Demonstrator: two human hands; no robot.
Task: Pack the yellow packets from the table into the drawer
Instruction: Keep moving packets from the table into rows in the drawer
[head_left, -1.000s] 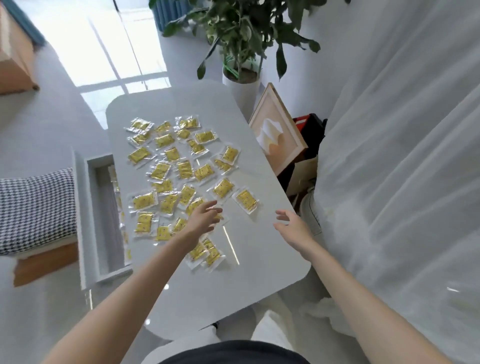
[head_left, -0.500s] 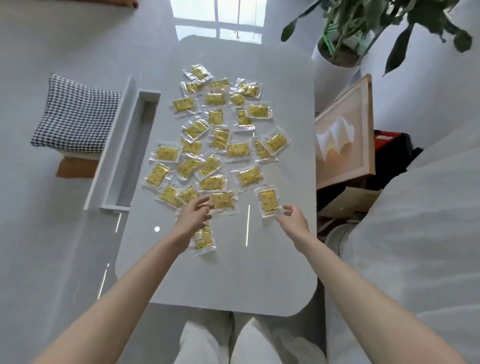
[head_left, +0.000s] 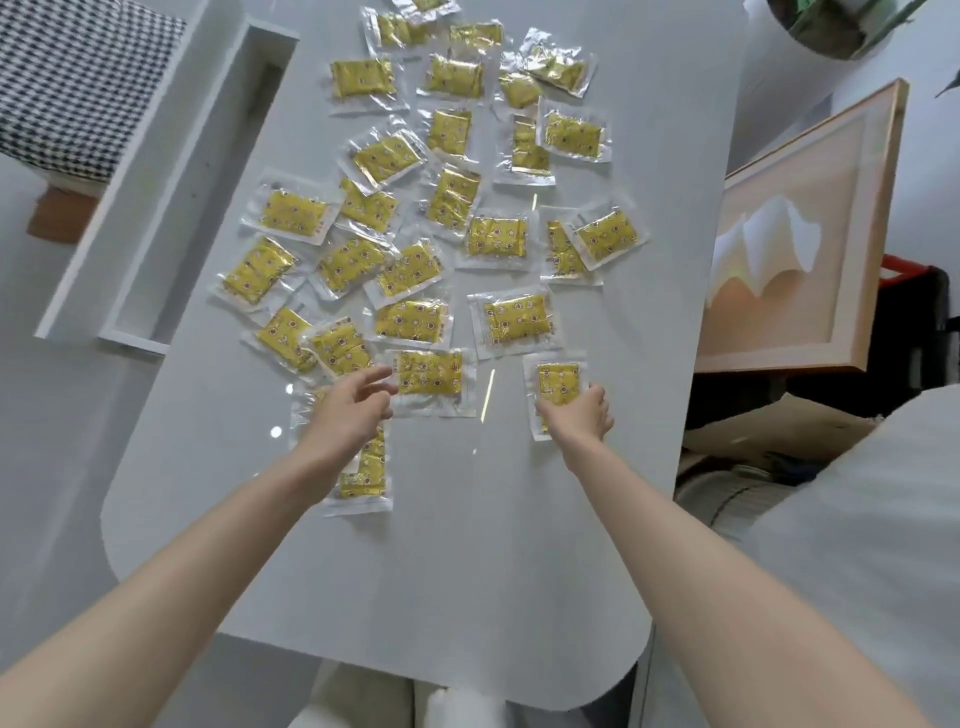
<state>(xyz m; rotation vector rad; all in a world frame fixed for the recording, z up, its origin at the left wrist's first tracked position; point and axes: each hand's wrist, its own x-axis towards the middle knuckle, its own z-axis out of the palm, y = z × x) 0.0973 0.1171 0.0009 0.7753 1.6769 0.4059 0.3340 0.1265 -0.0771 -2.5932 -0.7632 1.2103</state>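
Several yellow packets in clear wrappers lie scattered over the white table (head_left: 467, 571). My left hand (head_left: 348, 410) hovers with loosely spread fingers beside one packet (head_left: 430, 372) and covers part of another (head_left: 363, 467). My right hand (head_left: 579, 415) rests on the near end of the rightmost front packet (head_left: 558, 382); its fingers are hidden, so its grip is unclear. The open white drawer (head_left: 171, 171) juts out from the table's left side.
A checked cushion (head_left: 67, 78) sits on a stool left of the drawer. A framed picture (head_left: 800, 234) leans against things right of the table. A potted plant (head_left: 831, 26) stands at the far right corner. White fabric (head_left: 857, 519) lies at the right.
The view has tilted down and closer to the table. My right hand moved forward from the table's edge onto the rightmost front packet. My left hand stays over the near packets.
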